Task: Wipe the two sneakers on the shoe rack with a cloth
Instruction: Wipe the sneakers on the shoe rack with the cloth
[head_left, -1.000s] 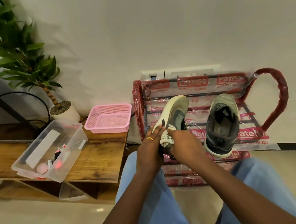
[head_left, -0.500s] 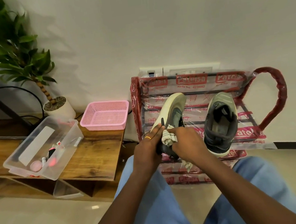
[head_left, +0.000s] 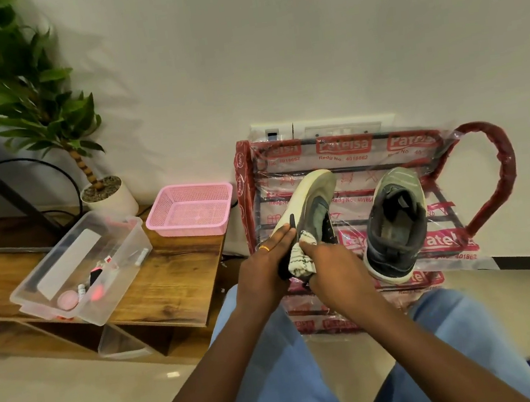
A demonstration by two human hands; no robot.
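The clear plastic wrap (head_left: 345, 156) over the shoe rack (head_left: 489, 171) bears repeated red labels reading "Patelsa" with "Redg No. 4018662" beneath.

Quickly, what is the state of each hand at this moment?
Left hand: grips the tilted sneaker at its heel end.
Right hand: holds the cloth, pressed against that sneaker.

Both forearms reach forward and meet at the sneaker (head_left: 311, 203) heel. Left hand (head_left: 264, 266) grips its left side, fingers (head_left: 280, 236) laid along the sole. Right hand (head_left: 331, 268) curls round a bunched cloth (head_left: 301, 258), pressed to the heel.
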